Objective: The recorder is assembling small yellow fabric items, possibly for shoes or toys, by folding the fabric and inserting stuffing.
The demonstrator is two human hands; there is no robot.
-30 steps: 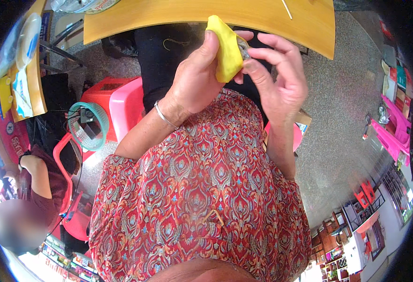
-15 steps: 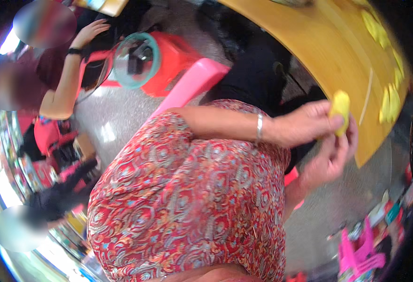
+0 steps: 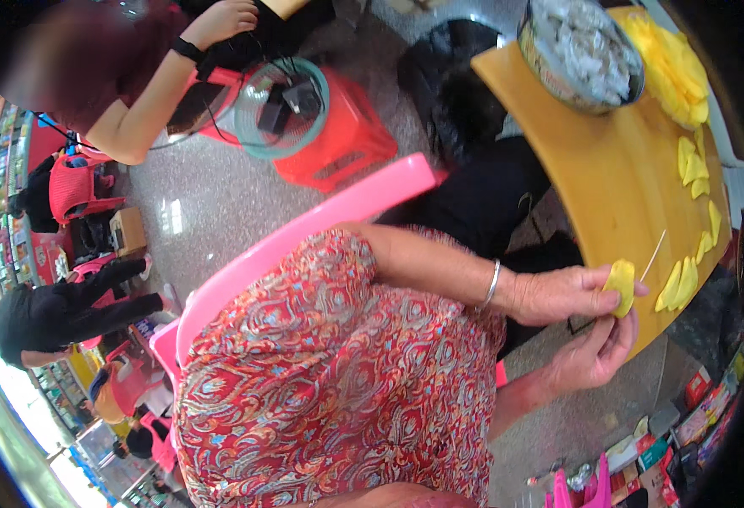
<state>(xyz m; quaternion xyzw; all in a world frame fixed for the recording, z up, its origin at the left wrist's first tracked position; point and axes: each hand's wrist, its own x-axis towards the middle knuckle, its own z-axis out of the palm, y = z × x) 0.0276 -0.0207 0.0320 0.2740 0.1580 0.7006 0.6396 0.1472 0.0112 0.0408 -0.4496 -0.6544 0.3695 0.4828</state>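
Observation:
A yellow petal-shaped piece [image 3: 621, 286] is held upright over the near end of a wooden table. My left hand [image 3: 558, 294], with a silver bangle at the wrist, pinches it between thumb and fingers. Just below, my right hand [image 3: 599, 349] has curled fingers meeting the lower end of the same piece. Beside my fingertips, a thin pale stick [image 3: 655, 254] shows against the table. Several similar yellow petal pieces [image 3: 679, 286] lie along the table's right edge.
The curved wooden table [image 3: 592, 195] carries a round tin [image 3: 632, 100] of whitish crumpled material and a yellow stack [image 3: 665, 72]. A pink chair [image 3: 321, 209] is at my left. Beyond stand a red stool [image 3: 351, 140] with a green-rimmed basket [image 3: 264, 151] and another person's arm [image 3: 150, 106].
The view has shifted, bringing the tin and more of the table into sight. The yellow piece appears turned, its broader side now showing. Both hands stay at it.

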